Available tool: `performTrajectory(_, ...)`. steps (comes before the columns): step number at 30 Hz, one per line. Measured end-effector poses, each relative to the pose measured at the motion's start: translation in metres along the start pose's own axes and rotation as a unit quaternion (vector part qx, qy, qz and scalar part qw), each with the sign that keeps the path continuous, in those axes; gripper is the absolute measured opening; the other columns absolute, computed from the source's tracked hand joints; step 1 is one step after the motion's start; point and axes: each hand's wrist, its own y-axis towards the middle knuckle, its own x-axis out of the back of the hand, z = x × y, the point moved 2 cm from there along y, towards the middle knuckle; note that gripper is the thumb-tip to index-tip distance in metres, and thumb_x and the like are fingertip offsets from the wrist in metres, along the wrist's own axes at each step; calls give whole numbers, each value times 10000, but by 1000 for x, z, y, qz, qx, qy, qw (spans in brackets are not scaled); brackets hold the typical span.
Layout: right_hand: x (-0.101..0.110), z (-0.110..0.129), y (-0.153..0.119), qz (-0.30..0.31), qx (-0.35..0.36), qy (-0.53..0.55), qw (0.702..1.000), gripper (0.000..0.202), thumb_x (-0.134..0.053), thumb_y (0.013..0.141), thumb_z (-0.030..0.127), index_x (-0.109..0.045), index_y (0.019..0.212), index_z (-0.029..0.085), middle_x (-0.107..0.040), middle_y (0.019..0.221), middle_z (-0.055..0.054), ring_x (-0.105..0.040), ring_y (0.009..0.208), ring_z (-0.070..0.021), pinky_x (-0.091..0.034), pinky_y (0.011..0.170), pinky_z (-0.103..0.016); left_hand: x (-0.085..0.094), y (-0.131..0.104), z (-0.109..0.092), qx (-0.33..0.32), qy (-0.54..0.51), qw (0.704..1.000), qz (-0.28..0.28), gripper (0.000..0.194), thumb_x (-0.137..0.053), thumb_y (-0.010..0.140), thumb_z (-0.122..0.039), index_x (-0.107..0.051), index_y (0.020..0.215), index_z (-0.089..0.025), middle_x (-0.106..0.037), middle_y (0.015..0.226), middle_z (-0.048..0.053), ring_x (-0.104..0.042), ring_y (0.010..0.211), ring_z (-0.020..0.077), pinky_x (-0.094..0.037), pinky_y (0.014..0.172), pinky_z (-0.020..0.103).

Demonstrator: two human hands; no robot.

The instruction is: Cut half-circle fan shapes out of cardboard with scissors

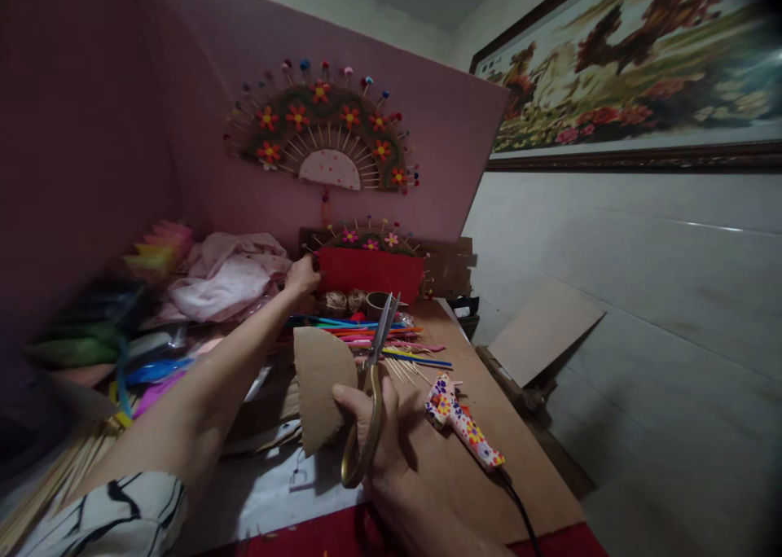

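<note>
A pink panel (440, 150) rises behind the brown counter (455, 492). Left of centre, crumpled pale-pink cloth (223, 276) lies beside the left hand (303, 277), at the red rectangular card (372, 274) (its grip I cannot tell). At lower centre, the right hand (382, 439) has its fingers around gold-handled metal scissors (377, 370) and a tan cardboard half-disc (321, 386); rightward lies a flower-patterned, gun-shaped tool (467, 428).

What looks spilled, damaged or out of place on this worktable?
Nothing looks plainly spilled or broken. It's just untidy: the pink cloth at the back left is heaped and crumpled, not folded, and the thin pale sticks lie fanned out loosely beside the coloured stems instead of bundled.
</note>
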Motion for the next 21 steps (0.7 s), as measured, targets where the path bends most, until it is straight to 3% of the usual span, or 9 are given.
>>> performTrajectory(9,3,-4,1,-5,9,-12,1000,418,-704,568,203,-538,951,181,-669,781,-4,-626,698,-192,-503,637,-291,33,-17,-3,11,-98,993,-58,150,-628,683,-164,-677,824,-178,-715,998,96,-601,1050,268,-416,928,343)
performTrajectory(12,2,-3,-1,-6,13,-8,1000,461,-710,576,198,-518,995,182,-669,813,-7,-630,723,-193,-505,647,-296,37,-35,-11,29,-172,983,-52,99,-646,691,-207,-650,780,-167,-719,888,79,-634,941,235,-459,847,317)
performTrajectory(14,2,-4,-2,-2,15,0,1000,468,-712,582,200,-513,1005,181,-667,813,-4,-630,715,-190,-506,643,-300,39,-52,-19,46,-236,970,-35,165,-634,737,-316,-626,775,-156,-710,795,77,-654,787,199,-492,727,296)
performTrajectory(19,2,-4,-2,-13,16,33,999,464,-726,564,203,-532,985,181,-680,809,-2,-648,711,-198,-526,657,-325,50,-110,-43,89,-380,920,26,454,-516,792,-601,-560,764,-150,-674,671,84,-586,516,132,-461,509,250)
performTrajectory(21,2,-4,-2,-15,19,51,998,482,-732,561,194,-549,1007,185,-691,838,-7,-664,740,-203,-536,699,-338,55,-136,-49,148,-518,840,65,491,-590,728,-633,-569,754,-143,-650,631,65,-563,487,122,-432,474,231)
